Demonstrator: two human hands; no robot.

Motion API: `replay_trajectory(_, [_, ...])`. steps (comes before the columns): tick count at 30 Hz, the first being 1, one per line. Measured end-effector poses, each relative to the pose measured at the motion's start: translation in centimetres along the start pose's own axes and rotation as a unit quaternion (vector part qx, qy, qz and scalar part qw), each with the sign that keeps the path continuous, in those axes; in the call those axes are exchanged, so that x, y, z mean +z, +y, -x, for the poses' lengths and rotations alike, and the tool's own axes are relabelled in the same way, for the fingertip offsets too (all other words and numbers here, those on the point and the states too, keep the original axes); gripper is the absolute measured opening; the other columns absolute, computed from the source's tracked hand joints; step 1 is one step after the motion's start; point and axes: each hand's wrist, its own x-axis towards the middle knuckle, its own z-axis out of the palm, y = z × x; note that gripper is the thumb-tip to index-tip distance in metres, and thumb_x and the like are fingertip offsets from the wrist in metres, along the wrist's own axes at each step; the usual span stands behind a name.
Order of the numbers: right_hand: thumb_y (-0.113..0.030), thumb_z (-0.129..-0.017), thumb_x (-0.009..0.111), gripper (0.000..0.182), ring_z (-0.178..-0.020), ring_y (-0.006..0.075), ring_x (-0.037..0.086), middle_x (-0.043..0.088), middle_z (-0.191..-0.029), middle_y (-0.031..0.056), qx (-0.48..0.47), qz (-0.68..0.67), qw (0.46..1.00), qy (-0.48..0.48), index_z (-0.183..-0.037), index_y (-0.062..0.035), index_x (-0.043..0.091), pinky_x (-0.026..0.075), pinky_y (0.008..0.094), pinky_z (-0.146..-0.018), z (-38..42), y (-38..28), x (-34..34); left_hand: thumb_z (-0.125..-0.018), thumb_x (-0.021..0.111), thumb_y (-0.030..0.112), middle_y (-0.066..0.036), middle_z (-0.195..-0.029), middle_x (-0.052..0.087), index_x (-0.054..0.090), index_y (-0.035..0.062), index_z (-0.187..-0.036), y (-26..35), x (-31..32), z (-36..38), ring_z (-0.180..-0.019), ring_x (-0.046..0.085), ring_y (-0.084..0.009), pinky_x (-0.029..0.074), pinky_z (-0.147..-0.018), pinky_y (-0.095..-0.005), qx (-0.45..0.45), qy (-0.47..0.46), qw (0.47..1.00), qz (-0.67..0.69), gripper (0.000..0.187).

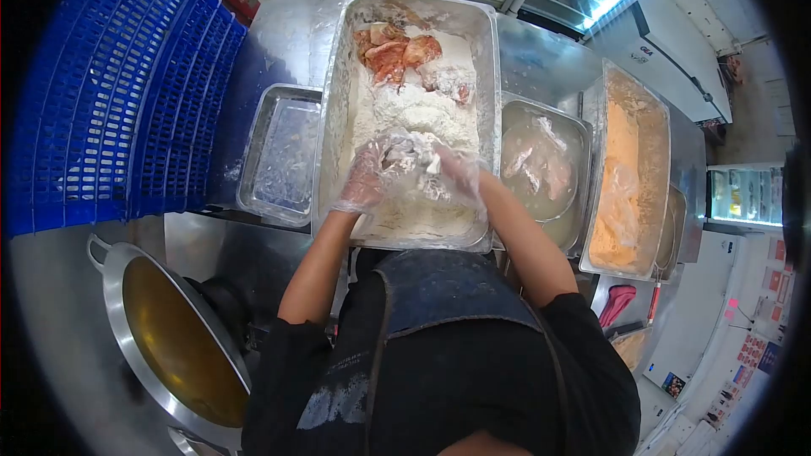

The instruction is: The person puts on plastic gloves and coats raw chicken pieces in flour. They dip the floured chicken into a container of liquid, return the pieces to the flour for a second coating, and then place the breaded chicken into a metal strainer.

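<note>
A deep metal tray (338, 118) of white flour (405, 215) lies in front of me. Both my hands wear clear plastic gloves and are inside it. My left hand (367, 177) is closed at the left side of some flour-coated pieces (410, 152). At their right side is my right hand (460, 173), its fingers hidden by the loose glove and flour. Reddish marinated meat pieces (393, 55) rest on the flour toward the far end, and a partly floured piece (448, 80) lies beside them.
An empty-looking metal tray (283, 156) stands left, a pan of cloudy liquid with pieces (541, 160) right. Farther right is a tray of orange powder (621, 211) with a plastic bag. Blue crates (118, 93) stand far left, above a wok of oil (182, 342).
</note>
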Motion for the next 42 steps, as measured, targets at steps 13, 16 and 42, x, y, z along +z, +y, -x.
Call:
replay_trajectory(13, [-0.051, -0.084, 0.042, 0.057, -0.118, 0.0252, 0.04, 0.04, -0.131, 0.0127, -0.156, 0.531, 0.819, -0.15, -0.123, -0.0089, 0.048, 0.033, 0.0374, -0.097, -1.5, 0.2, -2.9, -0.08, 0.056, 0.021, -0.015, -0.104, 0.057, 0.053, 0.0007, -0.109, 0.1, 0.1, -2.3, -0.095, 0.055, -0.0252, 0.044, -0.081, -0.0323, -0.033, 0.002, 0.999, -0.016, 0.035])
replay_trajectory(16, [-0.052, -0.085, 0.038, 0.057, -0.122, 0.0266, 0.035, 0.039, -0.132, 0.0113, -0.062, 0.292, 0.948, -0.11, -0.124, -0.0114, 0.047, 0.024, 0.0366, -0.103, 0.5, -1.4, -1.0, -0.083, 0.053, 0.021, -0.012, -0.108, 0.056, 0.049, 0.0026, -0.116, -2.8, 1.8, -1.6, -0.096, 0.055, -0.0214, 0.046, -0.079, -0.0305, -0.121, 0.005, 0.944, 0.308, 0.038])
replay_trajectory(42, [-0.04, -0.084, 0.045, 0.044, -0.108, 0.0296, 0.048, 0.05, -0.119, 0.0145, -0.414, 0.42, 0.799, 0.118, -0.115, -0.0085, 0.052, 0.035, 0.0355, -0.094, -2.0, 2.6, 1.3, -0.081, 0.058, 0.034, -0.011, -0.114, 0.051, 0.036, 0.0036, -0.127, -4.1, 1.8, 2.3, -0.097, 0.054, -0.0256, 0.051, -0.078, -0.0392, -0.293, 0.001, 0.79, 0.539, 0.059])
